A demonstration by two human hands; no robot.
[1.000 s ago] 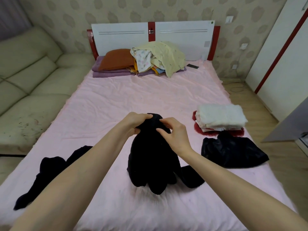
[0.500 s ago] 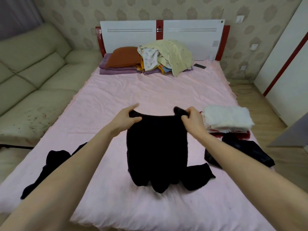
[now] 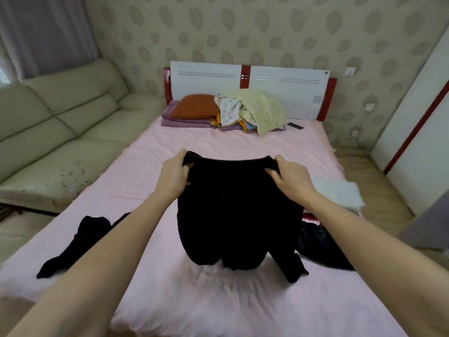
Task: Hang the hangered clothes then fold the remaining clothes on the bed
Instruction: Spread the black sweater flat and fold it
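Note:
A black knitted garment hangs spread out above the pink bed. My left hand grips its upper left corner and my right hand grips its upper right corner. Its lower end and one sleeve touch the sheet. Another black garment lies crumpled on the bed to the left, partly behind my left forearm. A dark shiny garment lies to the right, partly hidden by my right arm. A folded white stack sits on a red item at the right edge.
Pillows and a heap of pale clothes lie by the white headboard. A small dark object rests near them. A pale green sofa runs along the left side. A white wardrobe stands at the right.
My hands have pulled apart along the black garment's top edge and raised it, so it now hangs wide and flat. The view has tilted up.

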